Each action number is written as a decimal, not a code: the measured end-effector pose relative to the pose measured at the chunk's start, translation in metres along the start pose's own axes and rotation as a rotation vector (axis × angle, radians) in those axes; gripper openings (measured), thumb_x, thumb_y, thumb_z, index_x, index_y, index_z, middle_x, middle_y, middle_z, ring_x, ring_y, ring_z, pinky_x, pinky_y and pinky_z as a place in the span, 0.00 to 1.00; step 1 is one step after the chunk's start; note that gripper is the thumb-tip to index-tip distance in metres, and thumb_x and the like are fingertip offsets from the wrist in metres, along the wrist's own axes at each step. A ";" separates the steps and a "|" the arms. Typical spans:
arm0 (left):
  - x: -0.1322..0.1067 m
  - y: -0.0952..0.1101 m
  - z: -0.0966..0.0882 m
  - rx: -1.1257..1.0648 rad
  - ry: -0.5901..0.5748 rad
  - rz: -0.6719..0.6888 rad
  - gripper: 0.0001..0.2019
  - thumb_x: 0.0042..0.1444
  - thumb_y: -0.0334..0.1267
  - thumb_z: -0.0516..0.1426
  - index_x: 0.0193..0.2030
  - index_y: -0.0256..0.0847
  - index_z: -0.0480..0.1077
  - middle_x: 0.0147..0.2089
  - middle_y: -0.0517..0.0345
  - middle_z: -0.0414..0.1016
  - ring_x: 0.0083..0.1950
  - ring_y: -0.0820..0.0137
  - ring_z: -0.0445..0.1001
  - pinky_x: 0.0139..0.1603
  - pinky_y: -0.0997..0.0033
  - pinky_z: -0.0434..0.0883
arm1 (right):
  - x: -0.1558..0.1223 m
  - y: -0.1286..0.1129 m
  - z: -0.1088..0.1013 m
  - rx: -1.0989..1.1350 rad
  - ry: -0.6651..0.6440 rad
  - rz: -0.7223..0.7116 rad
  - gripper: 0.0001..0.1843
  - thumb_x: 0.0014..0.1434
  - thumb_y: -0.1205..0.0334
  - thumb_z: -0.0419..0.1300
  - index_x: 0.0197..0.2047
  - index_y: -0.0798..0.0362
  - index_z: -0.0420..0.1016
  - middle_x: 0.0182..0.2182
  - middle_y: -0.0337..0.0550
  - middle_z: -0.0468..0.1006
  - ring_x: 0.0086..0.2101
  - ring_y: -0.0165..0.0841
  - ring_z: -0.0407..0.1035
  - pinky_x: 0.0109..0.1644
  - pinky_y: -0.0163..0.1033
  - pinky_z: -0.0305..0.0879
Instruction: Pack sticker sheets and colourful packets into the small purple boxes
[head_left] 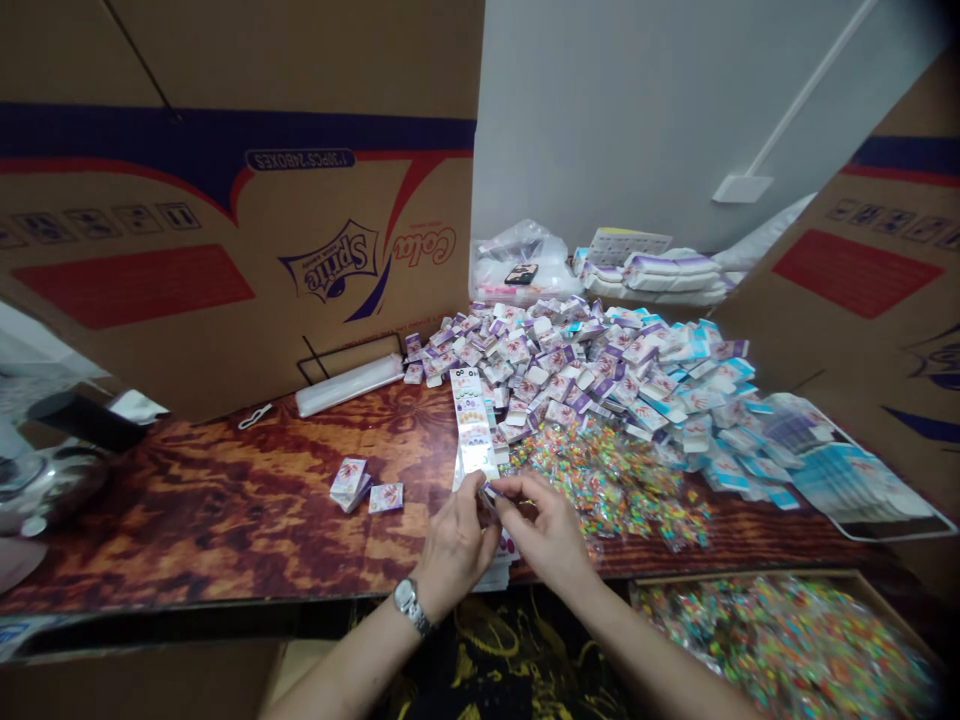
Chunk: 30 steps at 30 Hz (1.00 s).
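Left on desk (247, 520): one box stack (349, 484), count unclear, then one single box (386, 497). Near middle: left hand (459, 530), one watch (406, 597); right hand (551, 535). Both grips pinch one purple-edged piece (490, 491). Right: one heap of colourful packets (615, 480), uncountable; far side, one box pile (570, 360), same.

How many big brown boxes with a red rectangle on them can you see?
2: one cardboard carton at the picture's left, another carton at its right edge. More could be hidden behind them.
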<state>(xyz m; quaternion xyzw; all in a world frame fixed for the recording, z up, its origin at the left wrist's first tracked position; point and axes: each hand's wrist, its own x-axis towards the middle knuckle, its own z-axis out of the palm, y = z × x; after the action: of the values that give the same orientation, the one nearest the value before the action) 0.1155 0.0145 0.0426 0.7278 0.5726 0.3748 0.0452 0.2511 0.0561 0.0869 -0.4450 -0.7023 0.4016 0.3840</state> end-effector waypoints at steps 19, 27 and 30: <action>0.000 0.002 -0.001 0.200 -0.032 0.116 0.35 0.59 0.28 0.46 0.68 0.31 0.29 0.61 0.35 0.60 0.58 0.56 0.63 0.54 0.57 0.65 | -0.013 0.002 0.003 -0.162 0.049 -0.280 0.14 0.61 0.70 0.51 0.48 0.53 0.72 0.39 0.47 0.73 0.40 0.35 0.68 0.45 0.40 0.66; -0.002 0.010 0.002 0.162 -0.101 -0.051 0.35 0.61 0.30 0.43 0.67 0.30 0.21 0.53 0.33 0.64 0.47 0.57 0.66 0.44 0.56 0.69 | -0.030 0.009 0.016 -0.183 0.111 -0.422 0.22 0.61 0.73 0.51 0.57 0.49 0.64 0.45 0.47 0.74 0.45 0.36 0.67 0.50 0.43 0.65; -0.004 0.009 -0.003 0.091 -0.135 -0.086 0.36 0.60 0.30 0.44 0.66 0.30 0.20 0.50 0.36 0.64 0.47 0.59 0.65 0.47 0.55 0.68 | -0.028 0.010 0.013 -0.156 -0.014 -0.392 0.20 0.62 0.70 0.50 0.57 0.49 0.65 0.46 0.47 0.74 0.46 0.36 0.67 0.50 0.44 0.65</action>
<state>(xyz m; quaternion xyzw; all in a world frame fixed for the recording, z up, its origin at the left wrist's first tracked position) 0.1204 0.0072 0.0468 0.7275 0.6152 0.2964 0.0666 0.2514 0.0302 0.0676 -0.3254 -0.8071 0.2668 0.4141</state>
